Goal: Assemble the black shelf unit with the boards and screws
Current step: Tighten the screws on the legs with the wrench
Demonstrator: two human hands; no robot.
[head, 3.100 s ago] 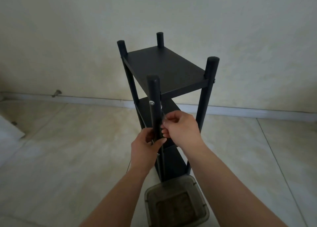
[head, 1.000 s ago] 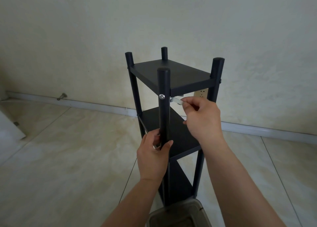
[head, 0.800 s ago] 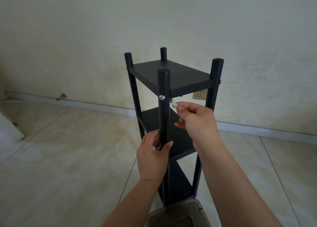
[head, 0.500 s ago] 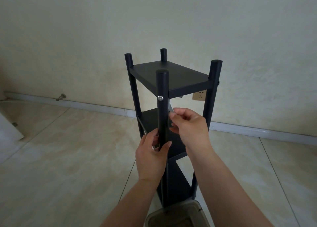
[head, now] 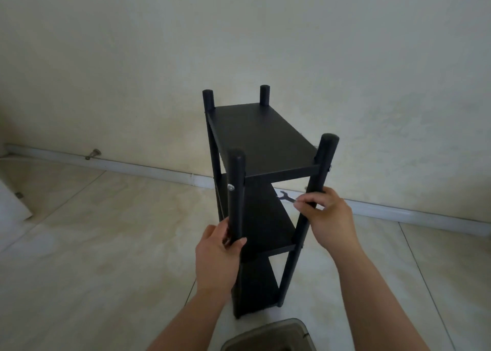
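Carefully, I'm gripping the front post (head: pixel 236 199) with my left hand (head: pixel 216 260), right hand (head: pixel 328 219) pinching the wrench (head: pixel 285 198), aiming squarely at the bolt

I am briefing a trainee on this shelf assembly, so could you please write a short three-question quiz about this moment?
1. True or false: the left hand grips the near-left post of the black shelf unit.
2. What does the right hand pinch? A) a small flat wrench B) a hammer C) a loose board
3. Fill in: the silver screw head sits on the near-left post just below the ___ board.

Key: 1 true; 2 A; 3 top
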